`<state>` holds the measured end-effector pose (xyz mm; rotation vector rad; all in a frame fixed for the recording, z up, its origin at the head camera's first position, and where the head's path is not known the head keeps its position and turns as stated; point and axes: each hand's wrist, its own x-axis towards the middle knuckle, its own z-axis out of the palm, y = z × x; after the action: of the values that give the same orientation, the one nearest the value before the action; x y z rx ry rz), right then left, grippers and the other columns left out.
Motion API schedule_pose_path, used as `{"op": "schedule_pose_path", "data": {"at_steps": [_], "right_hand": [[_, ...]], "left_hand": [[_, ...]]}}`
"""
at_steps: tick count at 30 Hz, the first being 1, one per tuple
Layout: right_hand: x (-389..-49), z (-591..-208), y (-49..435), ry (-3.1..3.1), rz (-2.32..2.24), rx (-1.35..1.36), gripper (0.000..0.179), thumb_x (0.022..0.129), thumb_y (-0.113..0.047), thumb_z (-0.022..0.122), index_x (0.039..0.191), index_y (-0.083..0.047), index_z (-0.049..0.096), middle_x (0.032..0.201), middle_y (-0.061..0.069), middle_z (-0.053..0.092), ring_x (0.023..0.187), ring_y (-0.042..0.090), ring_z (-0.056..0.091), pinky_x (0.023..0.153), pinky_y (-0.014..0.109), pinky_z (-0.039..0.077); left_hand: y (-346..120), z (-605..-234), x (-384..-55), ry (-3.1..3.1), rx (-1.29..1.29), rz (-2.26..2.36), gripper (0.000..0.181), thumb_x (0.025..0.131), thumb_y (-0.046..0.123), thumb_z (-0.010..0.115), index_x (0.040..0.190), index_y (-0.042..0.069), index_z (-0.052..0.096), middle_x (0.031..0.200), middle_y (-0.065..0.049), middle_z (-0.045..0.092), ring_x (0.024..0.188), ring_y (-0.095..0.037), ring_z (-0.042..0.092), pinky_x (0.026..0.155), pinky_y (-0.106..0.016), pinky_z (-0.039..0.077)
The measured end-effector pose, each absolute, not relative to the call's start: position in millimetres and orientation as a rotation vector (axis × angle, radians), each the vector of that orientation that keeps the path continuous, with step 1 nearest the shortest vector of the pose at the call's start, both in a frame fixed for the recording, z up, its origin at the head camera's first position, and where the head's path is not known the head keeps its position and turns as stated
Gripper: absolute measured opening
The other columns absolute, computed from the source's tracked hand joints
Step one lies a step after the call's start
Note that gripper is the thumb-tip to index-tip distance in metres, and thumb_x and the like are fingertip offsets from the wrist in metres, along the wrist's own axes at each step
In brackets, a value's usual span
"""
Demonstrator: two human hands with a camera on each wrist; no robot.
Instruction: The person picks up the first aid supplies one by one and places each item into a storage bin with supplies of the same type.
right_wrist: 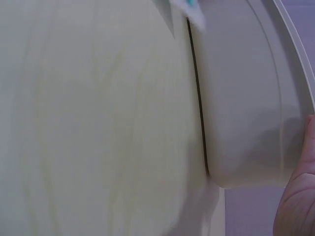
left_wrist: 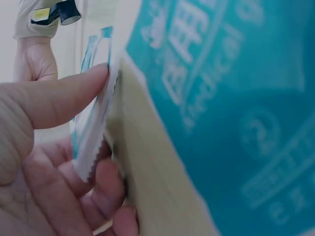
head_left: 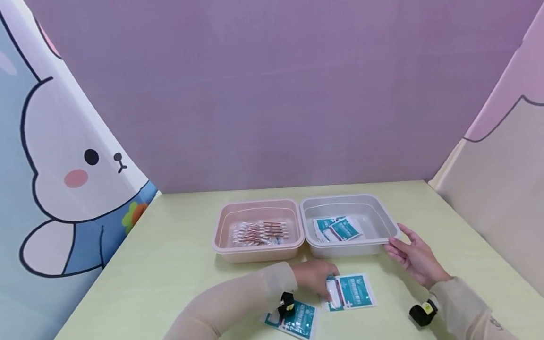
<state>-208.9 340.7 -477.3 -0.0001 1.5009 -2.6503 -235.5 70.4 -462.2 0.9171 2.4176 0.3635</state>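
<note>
Between thumb and fingers, my left hand (head_left: pixel 314 278) pinches the left edge of a flat teal-and-white medical packet (head_left: pixel 356 290), in front of the two bins. The left wrist view shows the thumb on its crimped edge (left_wrist: pixel 91 132). Another such packet (head_left: pixel 303 322) lies on the table under my left wrist and fills the right side of the left wrist view. My right hand (head_left: pixel 420 262) grips the front right corner of the white plastic bin (head_left: pixel 348 249), thumb at the rim. Several similar packets (head_left: pixel 345 229) lie inside that bin.
Directly left of the white bin stands a pink bin (head_left: pixel 255 256) holding bundles of cotton swabs (head_left: pixel 260 232) in clear wrapping. The pale yellow table (head_left: pixel 182 264) meets a purple panel (head_left: pixel 289 104) at the back, with printed panels at both sides.
</note>
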Motion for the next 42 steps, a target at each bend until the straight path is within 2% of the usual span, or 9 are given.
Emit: {"op": "schedule_pose_path", "data": {"at_steps": [5, 9, 20, 24, 27, 31, 35, 38, 42], "right_hand": [[-210.7, -475.4, 341.6, 1.531, -2.626, 0.028, 0.055, 0.097, -0.003, 0.054, 0.137, -0.022, 0.023, 0.088, 0.008, 0.069, 0.077, 0.012, 0.07, 0.072, 0.021, 0.055], [-211.2, -474.5, 342.4, 1.544, -2.622, 0.016, 0.064, 0.097, -0.003, 0.054, 0.144, -0.019, 0.014, 0.089, 0.008, 0.069, 0.077, 0.012, 0.07, 0.073, 0.021, 0.055], [-212.1, -474.5, 340.7, 1.559, -2.613, 0.037, 0.053, 0.096, -0.003, 0.056, 0.135, -0.023, 0.026, 0.092, 0.009, 0.067, 0.078, 0.012, 0.069, 0.076, 0.021, 0.055], [-210.4, -477.0, 340.0, 1.582, -2.59, 0.057, 0.074, 0.096, -0.003, 0.055, 0.151, -0.017, 0.007, 0.09, 0.008, 0.067, 0.078, 0.011, 0.069, 0.075, 0.02, 0.055], [-209.6, -479.3, 340.1, 1.603, -2.579, 0.06, 0.082, 0.097, -0.003, 0.053, 0.152, -0.011, -0.007, 0.09, 0.008, 0.066, 0.078, 0.011, 0.069, 0.075, 0.02, 0.055], [-209.3, -481.1, 340.5, 1.594, -2.586, 0.065, 0.071, 0.097, -0.003, 0.054, 0.148, -0.016, 0.007, 0.092, 0.009, 0.067, 0.078, 0.011, 0.069, 0.076, 0.021, 0.055], [-209.7, -480.7, 341.5, 1.563, -2.609, 0.046, 0.051, 0.096, -0.002, 0.054, 0.133, -0.023, 0.028, 0.092, 0.01, 0.067, 0.079, 0.012, 0.07, 0.076, 0.021, 0.055], [-209.8, -479.7, 342.4, 1.543, -2.626, 0.022, 0.042, 0.096, -0.001, 0.055, 0.122, -0.025, 0.034, 0.091, 0.011, 0.067, 0.078, 0.013, 0.07, 0.076, 0.022, 0.055], [-210.0, -478.7, 342.1, 1.529, -2.633, -0.005, 0.041, 0.095, 0.0, 0.055, 0.12, -0.025, 0.035, 0.089, 0.011, 0.068, 0.078, 0.013, 0.07, 0.076, 0.022, 0.055]], "left_hand": [[66.5, -459.8, -236.9, 2.359, 0.941, 0.429, 0.019, 0.08, 0.012, 0.078, 0.094, 0.015, 0.065, 0.078, 0.01, 0.058, 0.07, -0.004, 0.051, 0.068, -0.015, 0.044], [62.4, -455.5, -239.5, 2.302, 0.962, 0.477, 0.012, 0.082, 0.012, 0.076, 0.085, 0.014, 0.064, 0.071, 0.007, 0.057, 0.063, -0.006, 0.05, 0.06, -0.015, 0.042], [52.2, -435.3, -237.9, 2.177, 0.786, 0.806, 0.008, 0.082, 0.009, 0.075, 0.084, 0.005, 0.069, 0.062, 0.004, 0.06, 0.045, -0.01, 0.042, 0.043, -0.018, 0.034], [50.4, -430.2, -236.5, 2.159, 0.756, 0.874, 0.009, 0.082, 0.01, 0.075, 0.086, 0.004, 0.07, 0.065, 0.003, 0.063, 0.045, -0.01, 0.043, 0.044, -0.019, 0.038], [49.3, -426.2, -237.3, 2.161, 0.74, 0.904, 0.008, 0.082, 0.011, 0.076, 0.084, 0.006, 0.07, 0.066, 0.003, 0.064, 0.046, -0.011, 0.046, 0.045, -0.02, 0.041], [47.2, -419.8, -238.7, 2.203, 0.721, 0.939, 0.009, 0.082, 0.014, 0.077, 0.081, 0.008, 0.07, 0.065, 0.002, 0.065, 0.045, -0.011, 0.047, 0.043, -0.021, 0.039], [45.4, -412.0, -240.5, 2.224, 0.707, 0.998, 0.008, 0.083, 0.014, 0.076, 0.087, 0.007, 0.073, 0.064, 0.0, 0.066, 0.042, -0.012, 0.045, 0.041, -0.02, 0.033], [44.2, -406.4, -241.4, 2.204, 0.707, 1.035, 0.01, 0.084, 0.014, 0.074, 0.092, 0.008, 0.074, 0.065, 0.0, 0.067, 0.042, -0.012, 0.045, 0.04, -0.019, 0.032], [42.1, -400.9, -243.9, 2.21, 0.703, 1.064, 0.012, 0.085, 0.015, 0.073, 0.094, 0.008, 0.075, 0.067, 0.0, 0.067, 0.044, -0.013, 0.046, 0.04, -0.019, 0.035]]}}
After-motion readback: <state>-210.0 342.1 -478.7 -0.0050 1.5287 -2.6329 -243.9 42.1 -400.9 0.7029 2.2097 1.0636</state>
